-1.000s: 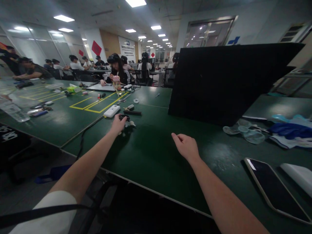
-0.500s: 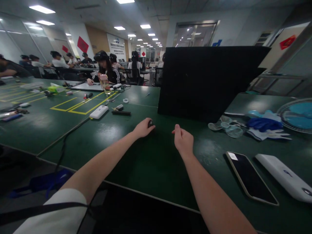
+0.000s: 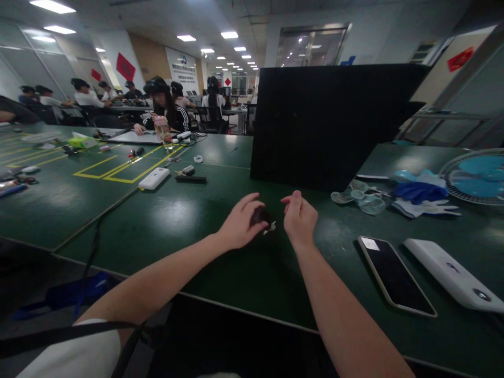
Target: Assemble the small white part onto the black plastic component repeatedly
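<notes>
My left hand (image 3: pixel 239 224) is closed around a small black object (image 3: pixel 261 216) with a bit of white at its lower edge; I cannot make out what it is. It is held just above the dark green table (image 3: pixel 220 262). My right hand (image 3: pixel 300 218) hovers a few centimetres to the right of it, fingers curled loosely and apart, holding nothing. Both hands are in front of a tall black board (image 3: pixel 326 123) that stands upright on the table.
A phone (image 3: pixel 396 274) and a white power bank (image 3: pixel 452 273) lie to the right. Clear plastic pieces (image 3: pixel 356 198), blue and white gloves (image 3: pixel 419 197) and a blue fan (image 3: pixel 478 176) sit beyond. Left are a white device (image 3: pixel 154 178) and a black bar (image 3: pixel 191 179). Other people sit at far tables.
My left hand has carried the small black object from the left across the table toward my right hand and lifted it a little. The right hand has risen slightly to meet it.
</notes>
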